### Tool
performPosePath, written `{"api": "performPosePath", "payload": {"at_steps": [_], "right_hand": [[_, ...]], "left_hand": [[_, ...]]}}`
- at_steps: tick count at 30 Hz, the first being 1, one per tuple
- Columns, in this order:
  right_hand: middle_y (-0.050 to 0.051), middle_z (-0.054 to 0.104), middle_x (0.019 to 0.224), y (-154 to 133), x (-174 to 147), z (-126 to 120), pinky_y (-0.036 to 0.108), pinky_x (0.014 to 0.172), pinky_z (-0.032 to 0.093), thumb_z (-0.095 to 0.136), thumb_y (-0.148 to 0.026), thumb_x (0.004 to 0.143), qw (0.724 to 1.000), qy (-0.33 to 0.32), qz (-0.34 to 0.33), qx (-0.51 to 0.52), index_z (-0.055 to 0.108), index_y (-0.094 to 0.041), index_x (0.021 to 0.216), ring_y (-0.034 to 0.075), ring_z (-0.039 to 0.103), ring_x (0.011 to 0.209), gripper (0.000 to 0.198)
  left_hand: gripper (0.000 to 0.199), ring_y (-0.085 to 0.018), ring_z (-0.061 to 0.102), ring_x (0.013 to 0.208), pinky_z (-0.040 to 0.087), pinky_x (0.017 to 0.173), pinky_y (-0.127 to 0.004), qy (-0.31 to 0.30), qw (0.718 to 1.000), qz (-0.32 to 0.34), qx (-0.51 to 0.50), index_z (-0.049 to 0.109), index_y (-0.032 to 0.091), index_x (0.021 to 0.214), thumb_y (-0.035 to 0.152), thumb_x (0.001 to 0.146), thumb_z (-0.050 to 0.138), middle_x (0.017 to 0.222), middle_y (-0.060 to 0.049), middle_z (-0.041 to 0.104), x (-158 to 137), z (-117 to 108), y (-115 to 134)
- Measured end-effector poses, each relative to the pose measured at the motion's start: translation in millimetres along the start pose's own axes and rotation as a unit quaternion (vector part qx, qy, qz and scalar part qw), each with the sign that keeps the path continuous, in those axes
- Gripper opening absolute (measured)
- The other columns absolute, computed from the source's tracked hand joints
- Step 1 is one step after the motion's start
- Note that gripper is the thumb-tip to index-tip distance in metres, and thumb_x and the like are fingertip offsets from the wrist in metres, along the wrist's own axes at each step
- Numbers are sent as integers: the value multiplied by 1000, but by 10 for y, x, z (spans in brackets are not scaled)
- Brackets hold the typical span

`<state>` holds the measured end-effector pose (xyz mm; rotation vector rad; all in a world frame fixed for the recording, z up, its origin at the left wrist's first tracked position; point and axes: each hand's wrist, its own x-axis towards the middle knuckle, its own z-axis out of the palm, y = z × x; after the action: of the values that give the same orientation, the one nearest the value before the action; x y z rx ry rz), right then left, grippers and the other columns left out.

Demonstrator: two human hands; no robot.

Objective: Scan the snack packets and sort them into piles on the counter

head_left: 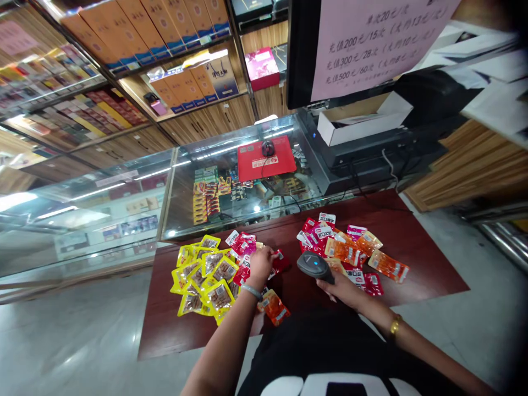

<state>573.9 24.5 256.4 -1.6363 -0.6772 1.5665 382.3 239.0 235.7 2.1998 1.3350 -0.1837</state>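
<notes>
Left hand (260, 267): fingers curled into a narrow grip above the middle of the dark red-brown table (165, 330), the fingertips at the left edge of a red packet (282, 260). Whether the fingertips pinch this packet or only touch it cannot be told, as the hand covers part of the contact. The packet lies just to the right of the fingertips, between the left hand and the scanner.

Right hand (341, 287): closed around the handle of a dark scanner (313, 265), whose head projects beyond the fingers toward the left hand; a small blue light shows on its top.

Yellow packets (219, 297) lie overlapping in a heap to the left of the left hand. Pink-and-red packets (243, 245) lie between this heap and the hand, some partly hidden beneath it. An orange packet (276, 308) lies near the left wrist, on the side closer to the body.

A second, mixed pile lies beyond and to the right of the scanner: red packets (310, 225) toward its left side and orange packets (345, 252) toward its middle and right. Past the table's far edge stands a glass counter (181, 214), bearing a red mat (251, 165) and a black mouse (268, 147).
</notes>
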Motion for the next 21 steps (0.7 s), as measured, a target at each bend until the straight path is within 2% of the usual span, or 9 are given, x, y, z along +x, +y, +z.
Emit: {"api": "performPosePath", "payload": {"at_steps": [2, 4, 9, 13, 15, 18, 19, 20, 21], "right_hand": [[-9, 49, 49, -10, 10, -3, 25, 43, 37, 65, -65, 77, 1000, 0, 5, -3, 53, -20, 116, 12, 45, 39, 61], [-6, 56, 53, -31, 11, -8, 27, 47, 41, 66, -65, 74, 1000, 3, 5, -9, 55, -20, 119, 15, 52, 44, 64], [1, 68, 71, -96, -2, -17, 33, 59, 49, 69, -65, 70, 999, 46, -24, -13, 63, -22, 114, 22, 65, 65, 62], [0, 65, 65, -101, -3, -42, 30, 54, 46, 70, -67, 69, 999, 47, -16, 1, 63, -21, 110, 20, 61, 57, 62], [-3, 59, 57, -97, 3, -57, 27, 47, 40, 68, -67, 71, 999, 40, -4, 17, 62, -21, 106, 16, 53, 47, 59], [-8, 48, 49, -109, 20, -67, 23, 42, 31, 64, -66, 76, 999, 25, 6, 45, 58, -21, 100, 10, 41, 39, 52], [-9, 46, 48, -119, 26, -64, 23, 42, 31, 64, -66, 77, 998, 21, 5, 51, 56, -21, 98, 9, 39, 38, 50], [-10, 45, 48, -131, 32, -58, 23, 42, 30, 64, -65, 78, 998, 16, 4, 55, 55, -21, 95, 9, 38, 38, 49], [-10, 45, 48, -141, 36, -48, 23, 42, 30, 64, -65, 78, 998, 10, 3, 55, 55, -21, 94, 9, 38, 38, 48]], "left_hand": [[15, -16, 62, 77, 39, 71, -26, -18, 996, -26, -87, 64, 20, 91, 34, 88, 59, 84, -3, 70, 51, 98, 98], [15, -15, 61, 74, 38, 67, -24, -21, 991, -32, -132, 64, 20, 89, 33, 88, 58, 81, -2, 69, 84, 171, 172], [16, -17, 63, 80, 40, 71, -25, -6, 992, 21, -128, 68, 17, 88, 28, 88, 56, 86, -7, 70, 128, 199, 216], [15, -18, 63, 79, 43, 74, -28, -6, 984, 7, -180, 69, 15, 84, 27, 84, 60, 85, -8, 70, 184, 259, 342], [18, -17, 64, 79, 46, 75, -28, -35, 956, -21, -290, 68, 14, 88, 29, 85, 59, 85, -8, 71, 201, 344, 489], [29, -18, 66, 90, 50, 82, -31, -74, 887, -12, -456, 64, 14, 111, 27, 86, 59, 101, -11, 71, 171, 432, 648], [32, -18, 66, 96, 49, 87, -32, -71, 883, 5, -464, 61, 15, 115, 24, 84, 61, 108, -12, 70, 132, 426, 640], [34, -18, 64, 100, 48, 91, -33, -65, 897, 21, -436, 61, 16, 117, 21, 83, 62, 112, -12, 69, 71, 399, 591], [34, -19, 63, 104, 46, 95, -34, -53, 924, 30, -378, 62, 17, 115, 19, 81, 64, 113, -11, 68, -14, 355, 503]]}}
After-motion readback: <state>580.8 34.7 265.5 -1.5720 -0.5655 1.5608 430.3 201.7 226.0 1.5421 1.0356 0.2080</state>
